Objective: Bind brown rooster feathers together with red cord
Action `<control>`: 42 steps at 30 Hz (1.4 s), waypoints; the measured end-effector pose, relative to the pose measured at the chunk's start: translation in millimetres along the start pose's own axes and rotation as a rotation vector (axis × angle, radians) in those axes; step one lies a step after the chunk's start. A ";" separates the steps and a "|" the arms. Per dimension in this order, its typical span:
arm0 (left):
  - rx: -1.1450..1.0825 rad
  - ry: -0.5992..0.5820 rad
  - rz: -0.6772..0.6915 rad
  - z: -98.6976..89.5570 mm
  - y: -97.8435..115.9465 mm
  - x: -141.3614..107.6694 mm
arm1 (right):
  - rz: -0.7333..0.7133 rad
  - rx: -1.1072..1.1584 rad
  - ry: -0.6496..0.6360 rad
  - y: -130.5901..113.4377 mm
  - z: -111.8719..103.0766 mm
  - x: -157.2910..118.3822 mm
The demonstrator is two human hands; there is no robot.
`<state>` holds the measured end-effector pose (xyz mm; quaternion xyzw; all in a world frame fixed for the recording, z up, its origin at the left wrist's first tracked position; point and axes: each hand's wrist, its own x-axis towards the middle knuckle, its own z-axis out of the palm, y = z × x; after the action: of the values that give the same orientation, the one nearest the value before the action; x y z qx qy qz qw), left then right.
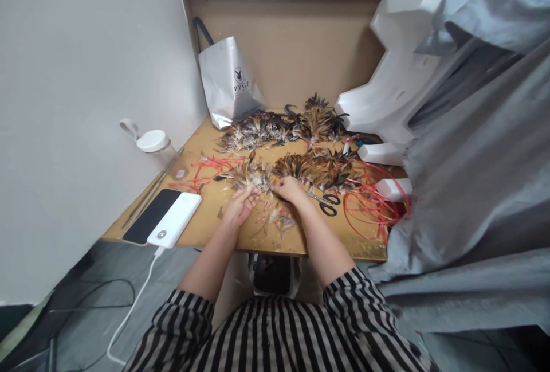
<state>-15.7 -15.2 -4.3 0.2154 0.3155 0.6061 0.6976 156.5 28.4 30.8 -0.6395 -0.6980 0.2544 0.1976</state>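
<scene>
Head view: both hands, left hand (240, 204) and right hand (290, 188), pinched shut on brown-black speckled feathers (262, 180); scissors (327, 203) at 3 o'clock, scuffed wooden tabletop (201, 228), plain white wall (81, 91).

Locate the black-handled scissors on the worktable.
In the head view, the scissors lie flat on the table, just right of the right hand, between the feathers and red cords.

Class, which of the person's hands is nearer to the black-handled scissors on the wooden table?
Right. The right hand lies just left of the black-handled scissors; the left hand is farther left, beyond it.
</scene>
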 end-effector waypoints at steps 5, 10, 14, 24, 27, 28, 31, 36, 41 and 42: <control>-0.006 -0.014 -0.010 -0.8 -1.2 0.8 | 0.023 -0.016 0.042 3.4 5.6 -0.9; -0.001 -0.022 -0.012 -0.6 -1.3 -0.1 | -0.121 -0.025 0.177 10.2 8.7 0.7; -0.001 -0.014 -0.023 1.1 -0.5 -1.4 | -0.189 -0.143 0.226 16.8 6.9 3.8; 0.012 -0.026 -0.019 0.5 -1.2 -1.0 | -0.132 0.022 0.204 18.4 9.2 7.0; 0.013 -0.022 -0.021 0.6 -1.3 -0.8 | -0.053 0.489 0.149 23.0 5.0 7.7; 0.016 -0.024 -0.022 0.8 -1.4 -0.8 | -0.017 0.657 0.103 24.1 3.1 7.2; 0.041 -0.040 -0.022 0.9 -2.1 -0.6 | 0.056 1.069 -0.073 24.3 -2.3 4.0; 0.104 -0.071 -0.020 -1.0 -3.9 -0.4 | 0.030 1.398 -0.257 17.6 -4.8 -2.1; 0.147 -0.129 -0.019 -0.6 -3.4 -2.2 | -0.017 1.532 -0.367 8.7 0.2 -5.6; 0.151 -0.143 -0.029 0.1 -3.3 -2.7 | -0.024 1.541 -0.375 7.0 1.4 -6.3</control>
<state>-13.5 -18.5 -6.0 0.3051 0.3129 0.5536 0.7089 161.8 22.4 25.8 -0.2614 -0.3537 0.7673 0.4666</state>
